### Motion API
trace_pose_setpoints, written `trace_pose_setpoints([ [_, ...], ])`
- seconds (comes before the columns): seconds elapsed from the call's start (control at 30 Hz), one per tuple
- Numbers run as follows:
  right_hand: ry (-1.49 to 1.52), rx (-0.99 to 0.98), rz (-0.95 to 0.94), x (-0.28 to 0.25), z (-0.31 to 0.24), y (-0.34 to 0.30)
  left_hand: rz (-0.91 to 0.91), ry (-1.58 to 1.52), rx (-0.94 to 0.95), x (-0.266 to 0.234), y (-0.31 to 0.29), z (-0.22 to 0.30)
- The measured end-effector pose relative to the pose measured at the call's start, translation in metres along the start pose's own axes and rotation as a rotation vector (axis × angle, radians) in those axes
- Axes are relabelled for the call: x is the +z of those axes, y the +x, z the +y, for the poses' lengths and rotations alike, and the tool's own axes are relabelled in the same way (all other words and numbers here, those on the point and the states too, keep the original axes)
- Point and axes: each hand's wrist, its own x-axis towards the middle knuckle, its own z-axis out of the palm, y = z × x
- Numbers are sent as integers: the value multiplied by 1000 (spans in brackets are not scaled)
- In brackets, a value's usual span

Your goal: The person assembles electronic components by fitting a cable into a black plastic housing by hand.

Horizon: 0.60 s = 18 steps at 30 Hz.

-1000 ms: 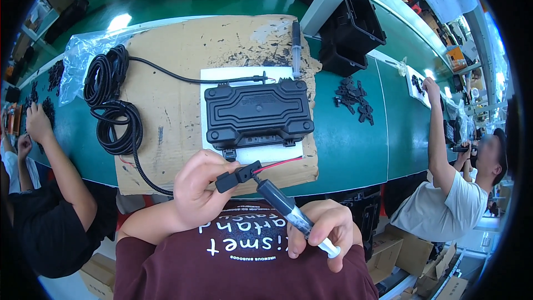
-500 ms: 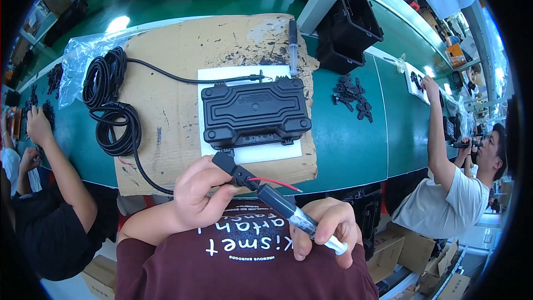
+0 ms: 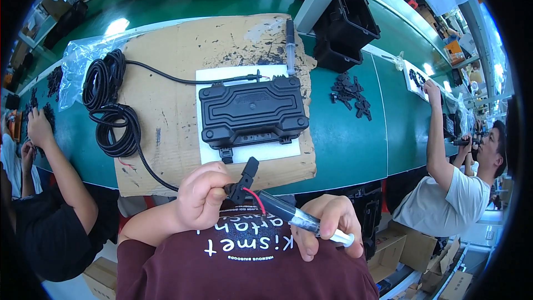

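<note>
My left hand (image 3: 204, 197) pinches a small black plastic connector (image 3: 244, 180) with a short red wire (image 3: 257, 200) sticking out of it. A black corrugated cable (image 3: 150, 169) runs up to that hand from the coil on the left. My right hand (image 3: 330, 225) is closed round a syringe (image 3: 297, 216) filled with something black, its white plunger end near my fingers. The syringe's tip meets or nearly meets the connector; the exact contact is hidden. Beyond my hands, a closed black plastic case (image 3: 254, 111) rests on a white foam sheet (image 3: 250, 157).
Cardboard (image 3: 166, 44) covers the green table (image 3: 344, 155). A coiled cable (image 3: 116, 128) lies left, a second syringe (image 3: 290, 47) at the far edge. Black clips (image 3: 352, 97) and open black bins (image 3: 347, 28) stand right. Co-workers (image 3: 449, 189) sit at both sides.
My left hand has turned the connector, so its flat end now points upward and the red wire hangs downward. The syringe has shifted slightly right with my right hand.
</note>
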Motion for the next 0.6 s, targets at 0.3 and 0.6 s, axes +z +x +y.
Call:
trace_pose_setpoints([
  [0.3, -826, -33, 451, -41, -70, -21, 18, -536, -513, -17, -4, 14],
  [0.6, -2187, 595, 218, -64, -68, 15, 36, -879, -999, -16, 25, 27],
])
